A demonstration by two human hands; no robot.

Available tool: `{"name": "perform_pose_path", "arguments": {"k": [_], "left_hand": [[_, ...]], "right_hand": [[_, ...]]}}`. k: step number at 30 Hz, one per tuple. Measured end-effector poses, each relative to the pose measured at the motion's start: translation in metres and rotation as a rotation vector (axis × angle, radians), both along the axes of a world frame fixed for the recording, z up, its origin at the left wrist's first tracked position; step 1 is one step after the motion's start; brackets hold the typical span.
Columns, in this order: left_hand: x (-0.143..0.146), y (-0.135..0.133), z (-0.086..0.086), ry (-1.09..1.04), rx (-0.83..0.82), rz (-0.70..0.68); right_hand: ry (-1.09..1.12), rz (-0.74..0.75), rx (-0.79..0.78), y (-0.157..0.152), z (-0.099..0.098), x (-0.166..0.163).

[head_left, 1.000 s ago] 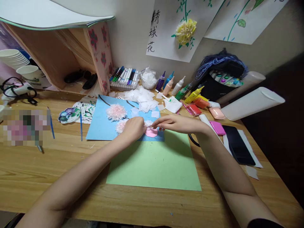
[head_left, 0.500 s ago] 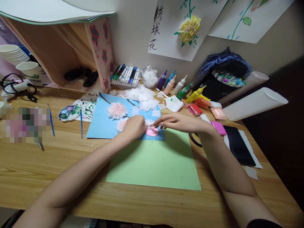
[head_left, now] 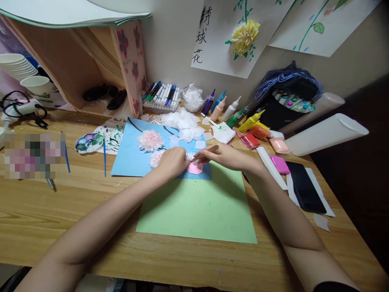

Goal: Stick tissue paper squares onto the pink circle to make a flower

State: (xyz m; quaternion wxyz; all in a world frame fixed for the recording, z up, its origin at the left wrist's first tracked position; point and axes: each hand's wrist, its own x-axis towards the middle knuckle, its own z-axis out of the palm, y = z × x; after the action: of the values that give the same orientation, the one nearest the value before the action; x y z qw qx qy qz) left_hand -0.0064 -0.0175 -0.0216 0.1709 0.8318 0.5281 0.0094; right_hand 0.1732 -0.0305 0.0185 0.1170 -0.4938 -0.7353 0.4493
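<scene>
A blue sheet (head_left: pixel 121 162) carries two fluffy pale-pink paper flowers, one full flower (head_left: pixel 150 140) and another (head_left: pixel 155 159) partly behind my left hand (head_left: pixel 175 159). That hand is closed, its fingertips at a patch of flat pink clay (head_left: pixel 195 168) with white paper petals (head_left: pixel 191 156) on its upper part. What the left fingers pinch is hidden. My right hand (head_left: pixel 223 156) is closed around what looks like a thin brown stick (head_left: pixel 207 153), its tip pointing at the petals. Loose white paper squares (head_left: pixel 184 123) are heaped just beyond the hands.
A green sheet (head_left: pixel 197 211) lies in front of the blue one. Paint bottles (head_left: pixel 231 108), a marker tray (head_left: pixel 161 97) and clay packets (head_left: pixel 249 140) stand or lie behind. To the right is a black phone (head_left: pixel 305 186); to the left, a paint brush (head_left: pixel 105 156) and palette (head_left: pixel 88 142).
My right hand's fingers have curled in from a flatter, stretched pose, and the brown stick now shows between them. My left hand stays nearly in place.
</scene>
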Motion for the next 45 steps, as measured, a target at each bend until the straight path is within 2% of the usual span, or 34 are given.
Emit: {"name": "perform_pose_path", "arguments": {"k": [3, 6, 10, 14, 17, 20, 23, 26, 29, 36, 42, 45], "left_hand": [[0.0, -0.001, -0.001, 0.006, 0.009, 0.007], [0.0, -0.001, 0.0, 0.021, 0.009, 0.013], [-0.001, 0.0, 0.0, 0.026, 0.002, 0.012], [0.001, 0.0, 0.0, 0.03, -0.019, 0.025], [-0.002, 0.0, 0.008, -0.004, -0.048, 0.014], [-0.012, 0.006, 0.023, -0.056, -0.078, -0.014], [-0.024, 0.022, 0.033, -0.045, 0.054, 0.073], [-0.029, 0.04, 0.029, 0.057, 0.22, 0.204], [-0.025, 0.051, 0.019, 0.135, 0.266, 0.242], [-0.018, 0.057, 0.007, 0.139, 0.191, 0.199], [-0.018, 0.057, 0.003, 0.162, 0.272, 0.224], [-0.018, 0.059, 0.0, 0.169, 0.262, 0.189]], "right_hand": [[-0.021, -0.092, 0.096, 0.0, -0.009, -0.008], [-0.072, -0.102, 0.167, 0.0, -0.012, -0.013], [0.001, -0.038, 0.204, -0.004, 0.0, -0.01], [0.102, -0.107, 0.246, -0.008, 0.018, -0.002], [0.213, -0.184, 0.262, -0.008, 0.02, 0.004], [0.443, -0.372, 0.24, -0.01, 0.003, 0.014], [0.633, -0.537, 0.131, -0.017, -0.028, 0.024], [0.753, -0.613, 0.012, -0.028, -0.058, 0.03], [0.827, -0.615, -0.055, -0.035, -0.074, 0.028], [0.847, -0.604, -0.058, -0.034, -0.078, 0.02], [0.839, -0.624, -0.041, -0.034, -0.079, 0.021], [0.831, -0.624, -0.029, -0.034, -0.079, 0.021]]}}
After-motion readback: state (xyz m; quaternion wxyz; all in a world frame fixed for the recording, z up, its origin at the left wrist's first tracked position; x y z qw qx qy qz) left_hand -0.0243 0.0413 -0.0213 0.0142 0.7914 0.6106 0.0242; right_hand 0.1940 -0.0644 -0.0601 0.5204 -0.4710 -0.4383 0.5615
